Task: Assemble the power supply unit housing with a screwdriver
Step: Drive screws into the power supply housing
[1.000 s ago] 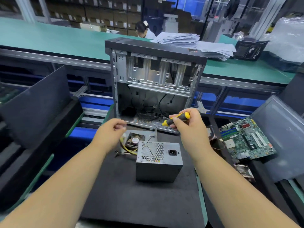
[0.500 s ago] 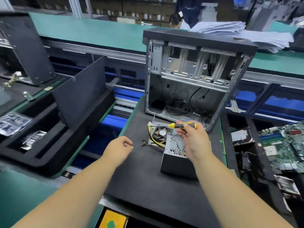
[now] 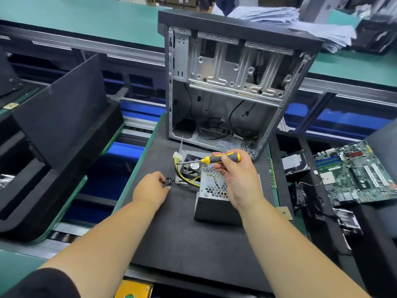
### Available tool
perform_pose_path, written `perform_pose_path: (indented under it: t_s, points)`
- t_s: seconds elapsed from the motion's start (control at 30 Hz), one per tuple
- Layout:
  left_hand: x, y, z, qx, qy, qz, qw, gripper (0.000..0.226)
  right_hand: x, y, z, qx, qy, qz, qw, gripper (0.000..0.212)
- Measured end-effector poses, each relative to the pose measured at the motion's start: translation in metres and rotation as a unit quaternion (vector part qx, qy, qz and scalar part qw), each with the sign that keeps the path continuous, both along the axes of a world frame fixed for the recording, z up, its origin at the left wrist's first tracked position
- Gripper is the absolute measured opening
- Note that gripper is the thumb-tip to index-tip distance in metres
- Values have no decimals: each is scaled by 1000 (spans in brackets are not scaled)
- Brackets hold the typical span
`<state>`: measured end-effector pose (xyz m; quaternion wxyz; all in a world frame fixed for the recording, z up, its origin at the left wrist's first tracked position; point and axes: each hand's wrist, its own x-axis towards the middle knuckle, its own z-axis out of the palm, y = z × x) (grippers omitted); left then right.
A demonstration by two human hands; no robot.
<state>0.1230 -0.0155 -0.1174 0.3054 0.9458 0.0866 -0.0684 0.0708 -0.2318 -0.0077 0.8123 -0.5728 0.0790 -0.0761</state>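
A grey power supply unit (image 3: 211, 203) with a honeycomb grille lies on the black foam mat (image 3: 189, 244). Its open far end shows a black fan (image 3: 192, 166) and yellow-black wires (image 3: 182, 177). My right hand (image 3: 236, 175) grips a yellow-and-grey screwdriver (image 3: 217, 159) above the unit, shaft pointing left over the fan. My left hand (image 3: 151, 191) is on the mat left of the unit, fingertips at a small cluster of black screws (image 3: 169, 182). I cannot tell whether it pinches one.
An open, empty computer case (image 3: 234, 82) stands upright behind the unit. A green motherboard (image 3: 356, 173) and other parts lie to the right. Black foam trays (image 3: 53, 151) sit to the left. A green bench with paper stacks (image 3: 300, 20) runs across the back.
The view has swung and drawn closer. My left hand has moved right across the mat to the black screws. My right hand still holds the screwdriver over the unit.
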Motion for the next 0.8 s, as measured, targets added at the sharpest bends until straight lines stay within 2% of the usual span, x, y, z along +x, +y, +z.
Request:
perform_pose_path:
  t_s: [0.37,0.47,0.63,0.8]
  points:
    - [-3,7,1,39,-17,-9,999,15,0,-1,1,-3,3,8,1000,7]
    - [-9,15,1,50,-11,-40,998,9,0,-2,4,1,15,8,1000,6]
    - [-6,14,5,39,-1,-48,998,24,-1,-1,7,-17,32,16,999,7]
    - [-1,10,0,40,-4,-22,999,13,-1,-2,6,-34,36,20,999,5]
